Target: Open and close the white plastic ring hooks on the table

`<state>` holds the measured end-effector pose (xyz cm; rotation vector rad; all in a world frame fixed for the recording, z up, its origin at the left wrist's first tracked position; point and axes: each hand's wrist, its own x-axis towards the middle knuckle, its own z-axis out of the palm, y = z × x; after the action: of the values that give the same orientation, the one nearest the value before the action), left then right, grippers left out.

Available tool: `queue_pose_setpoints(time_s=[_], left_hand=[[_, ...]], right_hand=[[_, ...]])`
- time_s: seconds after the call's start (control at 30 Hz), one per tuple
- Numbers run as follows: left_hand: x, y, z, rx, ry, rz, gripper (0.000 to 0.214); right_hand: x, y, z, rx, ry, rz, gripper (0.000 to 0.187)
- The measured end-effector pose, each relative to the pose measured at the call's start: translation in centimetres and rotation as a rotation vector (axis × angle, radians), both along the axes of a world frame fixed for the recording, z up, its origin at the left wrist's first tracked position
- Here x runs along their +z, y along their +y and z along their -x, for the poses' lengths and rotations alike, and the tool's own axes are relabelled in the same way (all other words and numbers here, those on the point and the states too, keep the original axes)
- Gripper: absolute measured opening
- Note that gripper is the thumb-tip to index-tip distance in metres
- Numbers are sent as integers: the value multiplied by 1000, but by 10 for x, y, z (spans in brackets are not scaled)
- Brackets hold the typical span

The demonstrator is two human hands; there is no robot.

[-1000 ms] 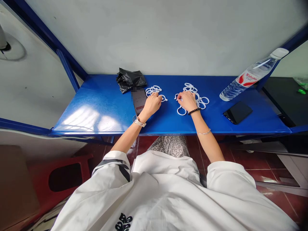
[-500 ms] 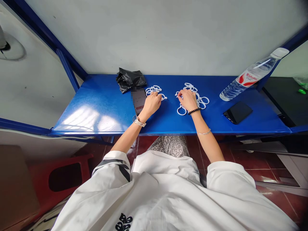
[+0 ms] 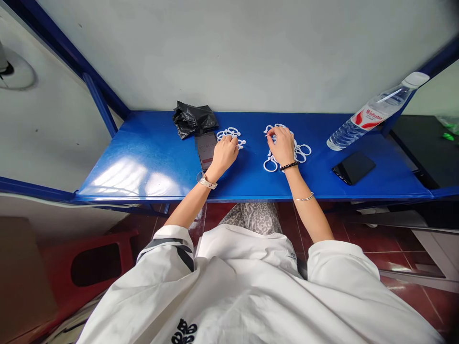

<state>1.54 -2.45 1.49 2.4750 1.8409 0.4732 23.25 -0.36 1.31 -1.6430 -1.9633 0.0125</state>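
My left hand [image 3: 225, 155] rests over the left heap of white plastic rings [image 3: 234, 130], which have small knobs and look like curtain rings. Its fingers are curled down onto a ring [image 3: 242, 143] that juts out at the right; the fingertips are partly hidden. On the right, a larger heap of the same rings [image 3: 303, 151] lies loosely spread. My right hand [image 3: 282, 146] is over this heap, thumb and forefinger pinched at a white ring [image 3: 267, 130] on its upper left side. Part of the heap is hidden beneath that hand.
A phone with a lit screen [image 3: 206, 149] lies left of my left hand, below a crumpled black plastic bag [image 3: 195, 118]. To the right are a water bottle [image 3: 373, 114] and a dark phone [image 3: 354, 168]. A grey wall [image 3: 251, 57] backs the blue table [image 3: 136, 143].
My right hand has shifted slightly up and away from me, its pinch now at the heap's upper left. My left hand has drawn a little left, and the ring by its fingers moved left too.
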Motion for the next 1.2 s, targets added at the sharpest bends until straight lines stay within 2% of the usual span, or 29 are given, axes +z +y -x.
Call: queue_pose_setpoints(time_s=[0.27, 0.47, 0.63, 0.77, 0.83, 0.93, 1.2], left_hand=[[-4, 2, 1, 12, -12, -26, 17], [-8, 5, 3, -17, -85, -38, 14], [-11, 5, 3, -160, -211, -68, 14], [-10, 4, 1, -295, -293, -69, 27], [-10, 3, 1, -330, -320, -74, 26], [-10, 5, 0, -364, -351, -73, 15], [-9, 8, 0, -401, -448, -17, 16]], right_hand=[[-2, 2, 1, 78, 53, -66, 14], [5, -4, 6, 182, 90, -17, 15], [11, -12, 12, 323, 99, 83, 12], [12, -16, 15, 466, 225, 178, 10], [13, -17, 15, 508, 290, 217, 11], [14, -18, 16, 544, 374, 241, 12], [12, -16, 14, 535, 466, 223, 15]])
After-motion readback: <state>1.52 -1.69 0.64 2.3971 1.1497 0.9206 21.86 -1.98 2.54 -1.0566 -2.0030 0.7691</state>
